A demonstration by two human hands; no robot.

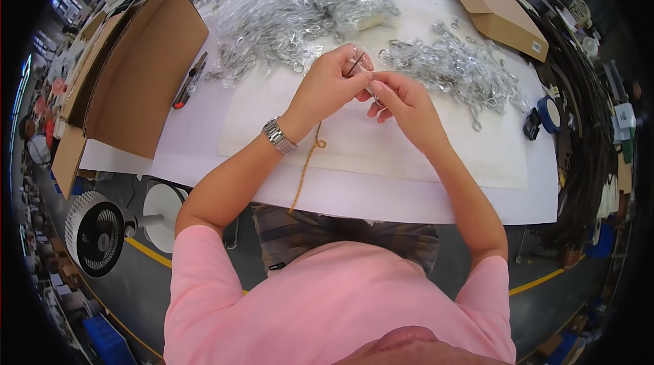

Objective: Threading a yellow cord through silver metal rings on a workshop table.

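My left hand (332, 81), with a metal watch on its wrist, pinches a thin dark stick-like piece (355, 66) and a bit of clear plastic film. Close against it, my right hand (407, 102) has its fingers closed on a small clear packet with something shiny (375, 98) in it; the exact kind is too small to tell. Below my left hand a yellow-brown cord (308, 169) with a small loop runs down over the table's front edge. Whether it is tied to what I hold is hidden. Both hands are above the white table (402, 194).
Clear-bagged metal rings and clasps lie in piles at the back left (262, 34) and right (456, 65). A cardboard box (146, 68) and red-black box cutter (190, 81) are left. At right are another carton (501, 21) and blue tape (548, 114). A fan (102, 235) stands lower left.
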